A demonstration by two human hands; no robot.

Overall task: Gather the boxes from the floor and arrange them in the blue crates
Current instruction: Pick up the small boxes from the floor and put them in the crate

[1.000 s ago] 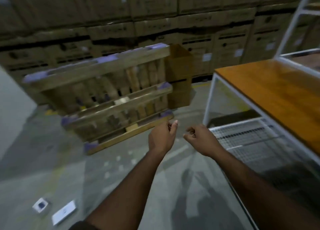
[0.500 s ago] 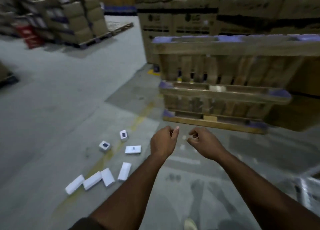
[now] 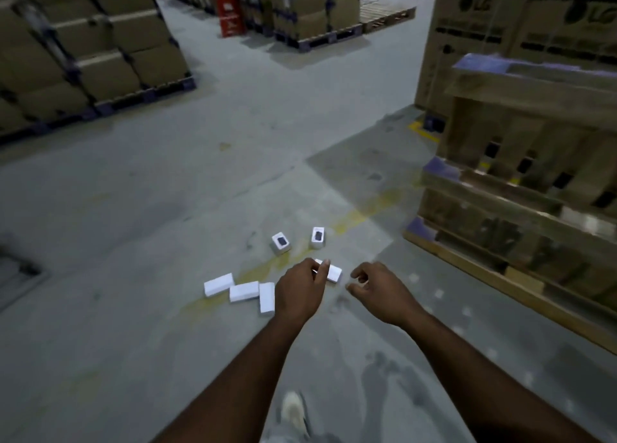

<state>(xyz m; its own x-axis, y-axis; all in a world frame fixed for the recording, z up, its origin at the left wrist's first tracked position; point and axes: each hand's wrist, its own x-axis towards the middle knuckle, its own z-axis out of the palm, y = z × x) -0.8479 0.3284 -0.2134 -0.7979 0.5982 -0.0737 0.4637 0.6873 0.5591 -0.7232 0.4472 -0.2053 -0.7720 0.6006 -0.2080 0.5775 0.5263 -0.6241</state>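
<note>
1. Leftmost, stacked cartons point(image 3: 100, 42) stand on dark pallets along the aisle. They are stored stock and, as judged here, no part of the task.
2. Three white boxes point(image 3: 243, 290) lie flat on the concrete floor point(image 3: 167, 175), side by side and touching or nearly so. They sit on a worn yellow line, loose and in no order, which suggests they are there to be gathered.
3. Two smaller boxes point(image 3: 281, 242) stand just beyond, each with a dark print on its upper face. They are a little apart from each other and from the flat three.
4. The left hand point(image 3: 298, 289) is held out in front of the body above the floor. Its grip is loosely curled, thumb near the forefinger, and pinches nothing. It covers part of one more white box point(image 3: 335, 272) lying on the floor beyond it, which it does not touch.
5. The right hand point(image 3: 377, 290) hangs beside the left, fingers hooked and thumb apart, also holding nothing. Both arms reach forward, probably in readiness to stoop for the boxes.
6. A shoe point(image 3: 293, 409) shows at the bottom edge, pointing toward the boxes.
7. Rightmost, a wooden pallet point(image 3: 517, 209) leans on edge against large printed cartons point(image 3: 484, 35).
8. No blue crate is in view, so every box has yet to be carried.
</note>
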